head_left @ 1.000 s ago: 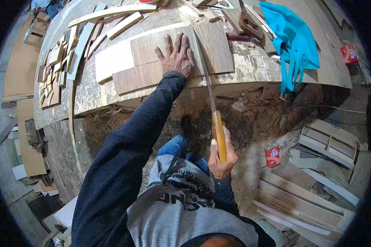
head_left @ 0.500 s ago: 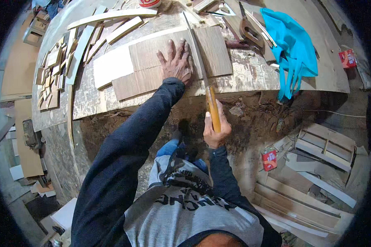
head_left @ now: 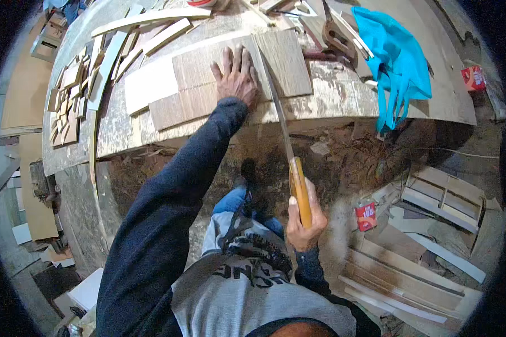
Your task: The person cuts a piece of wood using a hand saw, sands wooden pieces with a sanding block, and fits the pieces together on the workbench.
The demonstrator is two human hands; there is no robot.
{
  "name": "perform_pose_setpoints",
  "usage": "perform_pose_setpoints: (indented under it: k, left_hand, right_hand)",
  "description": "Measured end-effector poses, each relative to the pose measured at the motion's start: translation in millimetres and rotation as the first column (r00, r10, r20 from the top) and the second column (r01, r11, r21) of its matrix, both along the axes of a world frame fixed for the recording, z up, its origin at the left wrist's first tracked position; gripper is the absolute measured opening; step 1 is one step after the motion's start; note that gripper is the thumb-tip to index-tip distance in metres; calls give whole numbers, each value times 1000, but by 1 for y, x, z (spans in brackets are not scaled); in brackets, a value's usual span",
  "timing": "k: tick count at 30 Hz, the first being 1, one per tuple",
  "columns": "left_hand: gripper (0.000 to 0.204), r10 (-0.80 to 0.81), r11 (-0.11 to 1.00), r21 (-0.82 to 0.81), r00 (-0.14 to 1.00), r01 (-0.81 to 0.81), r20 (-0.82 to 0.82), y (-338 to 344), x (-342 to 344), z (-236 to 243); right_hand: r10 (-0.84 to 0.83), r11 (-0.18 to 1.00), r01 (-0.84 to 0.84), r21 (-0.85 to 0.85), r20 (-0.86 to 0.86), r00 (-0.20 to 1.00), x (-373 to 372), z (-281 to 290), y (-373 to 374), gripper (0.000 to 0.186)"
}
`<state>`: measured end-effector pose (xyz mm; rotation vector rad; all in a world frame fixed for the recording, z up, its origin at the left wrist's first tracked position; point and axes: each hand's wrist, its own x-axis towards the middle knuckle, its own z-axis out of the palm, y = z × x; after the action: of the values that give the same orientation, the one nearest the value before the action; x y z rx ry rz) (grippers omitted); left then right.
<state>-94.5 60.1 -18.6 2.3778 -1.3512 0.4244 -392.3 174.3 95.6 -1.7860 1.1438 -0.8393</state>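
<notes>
My left hand (head_left: 237, 76) lies flat with fingers spread on a wood-grain board (head_left: 199, 70). My right hand (head_left: 306, 222) grips the yellow handle of a handsaw (head_left: 278, 106), below the bench's near edge. The saw's blade slants up and left, its far end along the line between the board under my left hand and the wood-grain part (head_left: 284, 62) on the right. Whether those two parts are still joined I cannot tell. A white panel (head_left: 146, 90) shows at the board's left side.
Small wood offcuts (head_left: 70, 104) and strips (head_left: 166, 38) lie on the bench's left. A turquoise bag (head_left: 391, 53) hangs over its right side, beside a wooden-handled tool (head_left: 337, 39). Below right are a red packet (head_left: 366, 216) and a wooden frame (head_left: 444, 196).
My right hand has drawn the saw back toward me and slightly right, so more blade shows past the bench edge. My left hand stays on the board.
</notes>
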Motion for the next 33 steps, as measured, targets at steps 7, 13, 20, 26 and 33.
perform_pose_setpoints:
  k: [7,13,20,26,33]
  left_hand:
    - [54,-91,992,99,986,78,141,-10,-1,9]
    - [58,-51,996,78,997,46,63,-9,1,4]
    - [50,-177,984,-7,983,178,42,5,-1,3]
    - [50,-206,960,-212,975,184,-86,-2,44,-6]
    - [56,369,915,230,918,-331,-145,-30,128,35]
  right_hand:
    - [-78,983,90,-163,74,994,43,-16,-72,36]
    - [138,971,-113,-212,109,984,28,-30,-69,42]
    - [75,997,-72,-28,135,988,25,-15,-29,44]
    - [34,997,-30,-76,55,998,21,-11,-18,42]
    - [16,995,-11,-95,58,998,20,-10,-14,41]
